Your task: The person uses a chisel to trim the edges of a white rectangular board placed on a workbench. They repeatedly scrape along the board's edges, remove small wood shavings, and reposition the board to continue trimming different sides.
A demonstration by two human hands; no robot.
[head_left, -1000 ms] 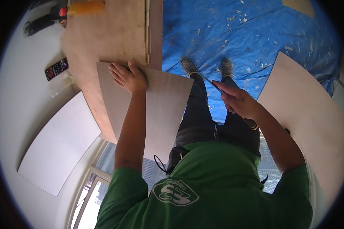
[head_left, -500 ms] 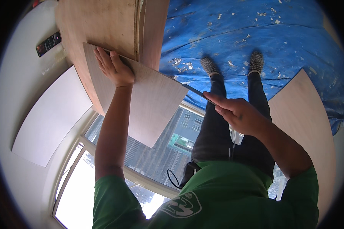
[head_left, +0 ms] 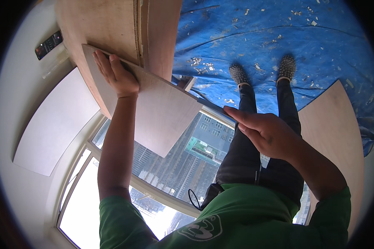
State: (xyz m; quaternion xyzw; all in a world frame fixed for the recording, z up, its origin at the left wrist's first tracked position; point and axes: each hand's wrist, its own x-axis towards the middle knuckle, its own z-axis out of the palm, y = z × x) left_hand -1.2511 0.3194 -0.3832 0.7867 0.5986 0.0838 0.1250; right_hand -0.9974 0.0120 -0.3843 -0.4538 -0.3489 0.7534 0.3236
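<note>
My left hand [head_left: 118,76] lies open on a pale wood-grain board [head_left: 162,120], fingers flat near its upper edge. The board rests over the edge of a plywood surface [head_left: 99,25]. My right hand [head_left: 264,133] grips a long, narrow, flat metal tool [head_left: 210,103], which looks like a file, at the board's right-hand corner. Its handle is hidden by the hand.
A white curved panel [head_left: 50,120] and a phone [head_left: 48,44] are at the left. A beige curved panel [head_left: 332,128] stands at the right. A blue tarp [head_left: 253,33] with scattered chips lies under my feet. A window [head_left: 153,174] shows below the board.
My right hand and tool have come up to the board's corner. The view has shifted, showing more window; the left hand stays on the board.
</note>
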